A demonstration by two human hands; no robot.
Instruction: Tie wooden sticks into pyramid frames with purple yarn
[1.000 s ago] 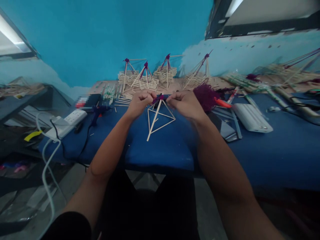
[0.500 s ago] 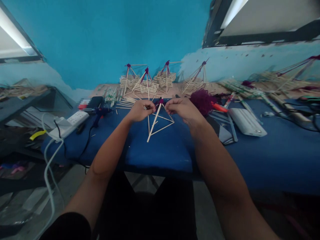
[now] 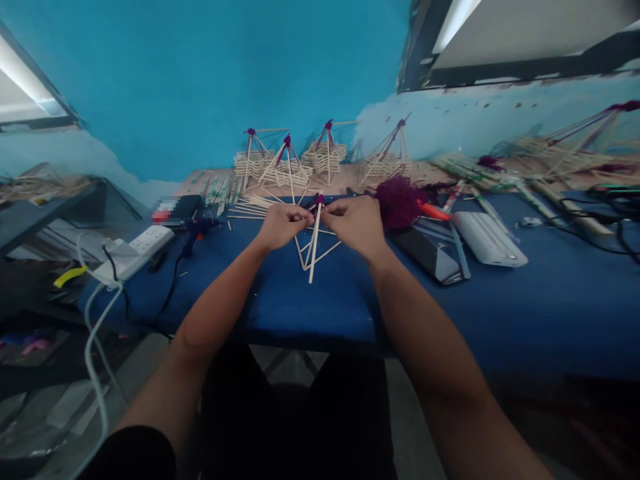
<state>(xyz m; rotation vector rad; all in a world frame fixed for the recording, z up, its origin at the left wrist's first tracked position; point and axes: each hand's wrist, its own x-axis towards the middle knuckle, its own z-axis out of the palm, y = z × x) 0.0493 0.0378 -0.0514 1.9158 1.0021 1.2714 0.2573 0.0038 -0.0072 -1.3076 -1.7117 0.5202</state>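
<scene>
In the middle of the blue work surface stands a small frame of thin wooden sticks (image 3: 314, 250), its top bound with purple yarn (image 3: 321, 199). My left hand (image 3: 284, 225) is at the left of that bound top, thumb and fingers pinched on the yarn. From the right, my right hand (image 3: 354, 223) pinches at the same spot, close against the sticks; its fingertips partly cover the upper part of the frame. The yarn strand itself is too thin to follow between the fingers. One longer stick points down toward me from the knot.
Several stick stands with purple tops (image 3: 287, 141) line the back by the wall. A purple yarn heap (image 3: 399, 202), a dark phone-like slab (image 3: 425, 252) and a white power bank (image 3: 489, 239) lie right. Left are a glue gun (image 3: 195, 233) and a power strip (image 3: 135, 253).
My right hand has moved left, closer to my left hand and the bound top. The stick frame has turned slightly, its long stick now more upright in view. The camera view has shifted a little.
</scene>
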